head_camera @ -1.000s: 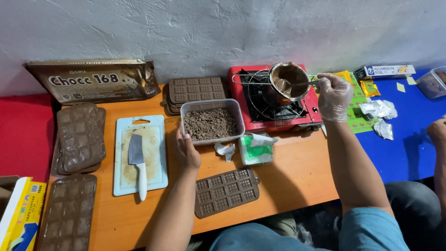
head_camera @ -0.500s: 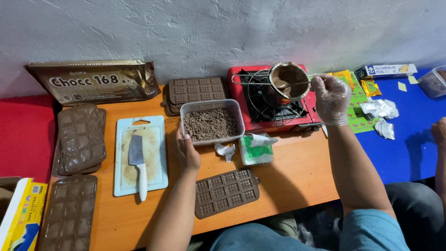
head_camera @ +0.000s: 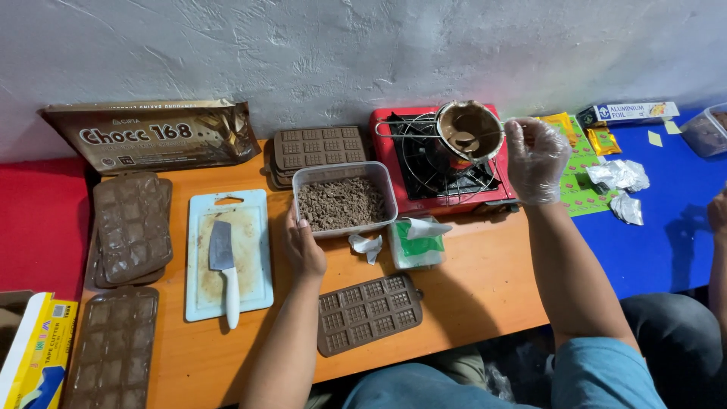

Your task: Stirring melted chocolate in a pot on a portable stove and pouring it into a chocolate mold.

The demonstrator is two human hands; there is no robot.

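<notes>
Since the earlier frame, the small pot [head_camera: 469, 130] has tilted a little more over the red stove [head_camera: 424, 198] in the upper middle of the frame; almost nothing else has changed. The right hand [head_camera: 535, 159], in a thin clear glove, has its fingers closed on the pot's handle. The left hand [head_camera: 303, 244] rests with bent fingers against the edge of the clear tub [head_camera: 344, 198] of chopped chocolate, at centre. Judging by the scene, chopping seems done: the knife [head_camera: 224, 273] lies on a smeared cutting board [head_camera: 254, 291]. Some moulds at left look filled, but the mould [head_camera: 369, 313] at lower centre is empty, so filling remains. An orange desk [head_camera: 469, 288] stands against a rough grey wall [head_camera: 363, 53].
</notes>
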